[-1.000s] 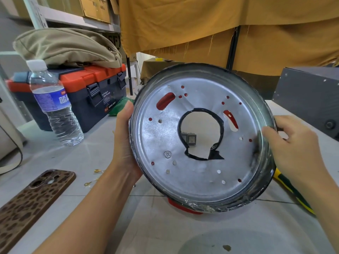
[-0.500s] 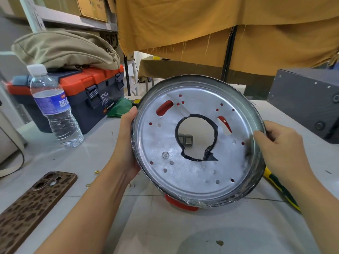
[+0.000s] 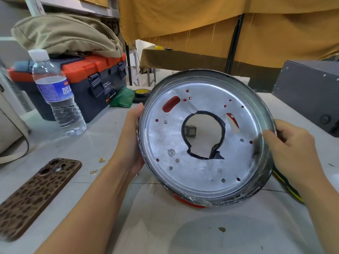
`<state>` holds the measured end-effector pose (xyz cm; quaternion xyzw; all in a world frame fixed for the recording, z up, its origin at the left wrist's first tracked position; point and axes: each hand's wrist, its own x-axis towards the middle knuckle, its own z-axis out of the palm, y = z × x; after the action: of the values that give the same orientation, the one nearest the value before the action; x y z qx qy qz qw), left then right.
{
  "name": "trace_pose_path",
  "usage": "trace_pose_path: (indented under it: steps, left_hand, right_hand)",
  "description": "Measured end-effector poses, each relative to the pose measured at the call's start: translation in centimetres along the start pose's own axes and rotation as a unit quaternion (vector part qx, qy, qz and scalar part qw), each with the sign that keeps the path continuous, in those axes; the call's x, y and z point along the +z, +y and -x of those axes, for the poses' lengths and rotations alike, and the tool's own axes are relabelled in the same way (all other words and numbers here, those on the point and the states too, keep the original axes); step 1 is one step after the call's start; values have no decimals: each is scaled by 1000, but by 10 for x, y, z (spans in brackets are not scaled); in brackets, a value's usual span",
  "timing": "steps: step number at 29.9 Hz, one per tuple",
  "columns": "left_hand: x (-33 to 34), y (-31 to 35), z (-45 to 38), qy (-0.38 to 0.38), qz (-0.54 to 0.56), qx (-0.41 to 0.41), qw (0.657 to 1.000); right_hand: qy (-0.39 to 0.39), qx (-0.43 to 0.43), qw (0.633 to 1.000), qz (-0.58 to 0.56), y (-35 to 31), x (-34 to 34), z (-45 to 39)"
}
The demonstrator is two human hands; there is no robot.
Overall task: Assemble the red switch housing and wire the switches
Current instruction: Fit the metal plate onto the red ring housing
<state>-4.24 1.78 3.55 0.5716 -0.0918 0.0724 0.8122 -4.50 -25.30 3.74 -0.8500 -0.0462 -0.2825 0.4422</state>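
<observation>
While the phone [image 3: 34, 195] in its spotted case, the water bottle [image 3: 56, 92] and the orange-lidded toolbox [image 3: 88, 74] sit untouched on the left of the table [image 3: 165, 231], we hold the round metal plate [image 3: 203, 140] up off the table in the middle, tilted toward us. Our left hand [image 3: 131, 136] cups its left rim with the fingers hidden behind, and our right hand [image 3: 291, 149] grips the right rim, fingers curled over the edge. Red shows through the plate's slots and under its near edge, so we judge the red switch housing [image 3: 189, 202] is fixed behind it. Through the ragged central opening we see two switches [image 3: 190, 130] lying on the table farther off. We are probably inspecting the housing. Next we would need to set it down steadily, freeing one hand to fetch the switches.
</observation>
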Motion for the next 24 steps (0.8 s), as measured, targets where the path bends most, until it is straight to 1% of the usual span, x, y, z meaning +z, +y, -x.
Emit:
trace_pose_path:
  steps: [3, 8, 14, 18, 24]
  left_hand:
    - [-1, 1, 1, -15, 7, 13, 1000]
    - [1, 2, 1, -12, -11, 22, 1000]
    - [1, -1, 2, 5, -22, -1, 1000]
    - [1, -4, 2, 18, -28, -11, 999]
    - [3, -7, 1, 15, -29, -20, 999]
  right_hand:
    - [1, -2, 1000, 5, 1, 0, -2]
    - [3, -3, 1000, 17, 3, 0, -5]
    - [-2, 20, 1000, 6, 5, -3, -5]
    - [-8, 21, 1000, 17, 7, -7, -5]
    - [-8, 16, 999, 30, 11, -7, -5]
